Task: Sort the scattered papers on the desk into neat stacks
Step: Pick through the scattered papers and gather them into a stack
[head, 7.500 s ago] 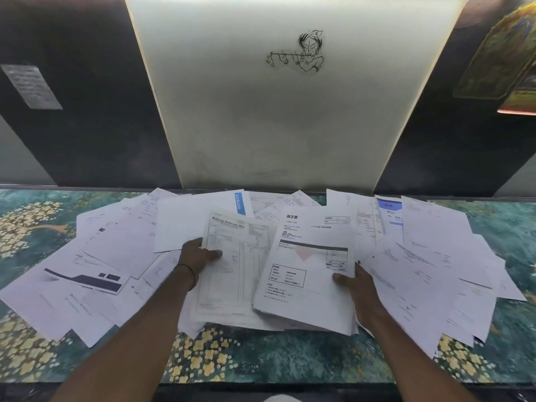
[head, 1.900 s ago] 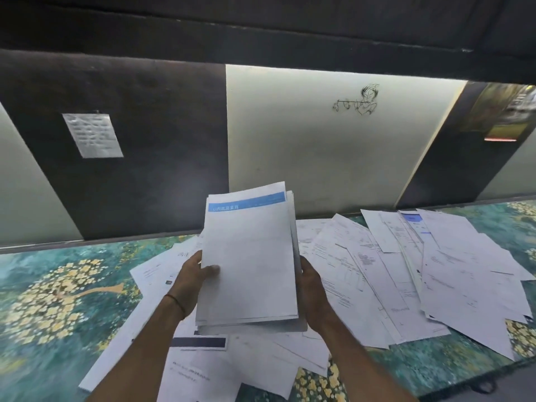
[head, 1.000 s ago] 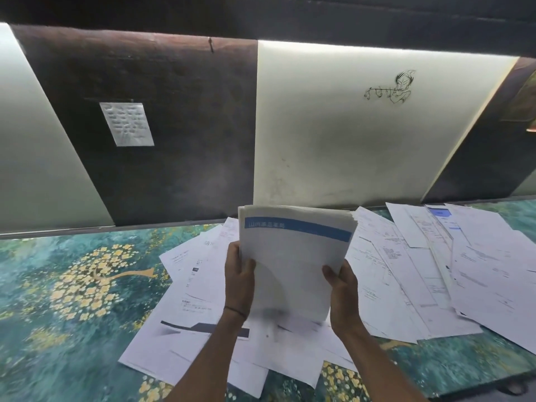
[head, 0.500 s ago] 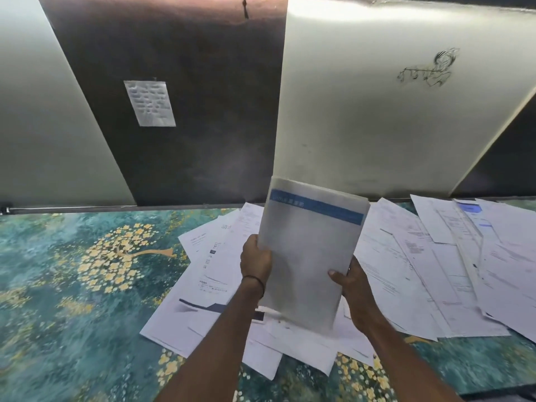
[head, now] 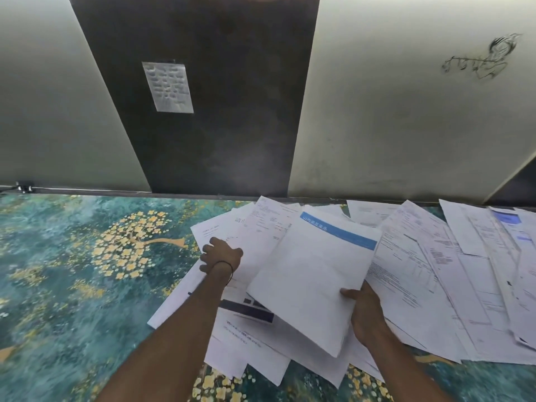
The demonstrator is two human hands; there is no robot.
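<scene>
My right hand grips the near right edge of a gathered stack of white papers whose top sheet carries a blue band. The stack is tilted and low over the loose sheets. My left hand is off the stack and rests with spread fingers on loose sheets to its left. More scattered papers overlap across the right half of the desk. A sheet with a dark bar lies under the stack's near corner.
The desk has a teal cover with yellow flower trees; its left half holds no papers. A dark and pale panelled wall rises right behind the desk's back edge, with a small notice stuck on it.
The stack was upright in both hands; now it has come down to the right over the loose sheets. My left hand let go of it and moved onto the papers at the left.
</scene>
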